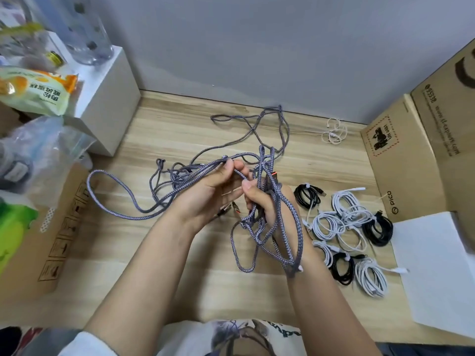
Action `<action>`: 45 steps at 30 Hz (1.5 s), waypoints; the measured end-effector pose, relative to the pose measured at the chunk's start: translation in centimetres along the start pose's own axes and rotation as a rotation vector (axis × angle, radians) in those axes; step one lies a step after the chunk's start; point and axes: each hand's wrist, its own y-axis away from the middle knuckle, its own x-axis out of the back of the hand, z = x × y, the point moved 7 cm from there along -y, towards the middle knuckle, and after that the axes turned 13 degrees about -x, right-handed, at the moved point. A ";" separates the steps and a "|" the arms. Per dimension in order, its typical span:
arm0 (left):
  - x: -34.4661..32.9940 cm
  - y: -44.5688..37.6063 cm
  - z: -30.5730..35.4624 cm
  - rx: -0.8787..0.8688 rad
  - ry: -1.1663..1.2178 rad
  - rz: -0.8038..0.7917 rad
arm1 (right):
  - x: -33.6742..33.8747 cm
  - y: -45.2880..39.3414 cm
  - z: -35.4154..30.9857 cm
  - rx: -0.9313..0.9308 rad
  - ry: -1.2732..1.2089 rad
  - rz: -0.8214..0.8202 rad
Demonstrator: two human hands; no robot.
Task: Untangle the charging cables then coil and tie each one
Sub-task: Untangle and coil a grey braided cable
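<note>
Holding the grey braided tangle (262, 176) above the bench (180, 253), both hands meet at its knot. The left hand (210, 194) pinches a strand running left and far; the right hand (259, 204) is curled round a bunch whose loops hang near, over its wrist. Loose cable trails left and far, so the left hand is nearer to it. Tied coils (344, 222) lie right.

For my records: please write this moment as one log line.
left hand: grips grey braided cable tangle | right hand: grips same | coiled white and black cables: aside
</note>
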 end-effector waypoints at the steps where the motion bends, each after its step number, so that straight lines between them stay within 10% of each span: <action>1: 0.2 0.2 0.0 -0.005 -0.110 0.001 | 0.1 0.2 0.0 -0.005 -0.019 0.000; 6: 2.8 0.9 3.3 -0.306 -0.571 0.276 | 0.4 -1.9 1.0 -0.084 0.100 -0.001; 10: 1.9 0.8 4.9 -0.470 -0.507 0.187 | 1.0 -1.6 1.4 -0.095 0.053 -0.052; 29: 0.8 0.0 3.1 -0.184 -0.184 0.169 | -0.7 0.2 2.7 -0.567 -0.845 -0.580; 45: 2.7 0.2 1.6 -0.262 -1.018 -0.029 | 4.2 0.1 -0.6 -0.197 -0.492 0.124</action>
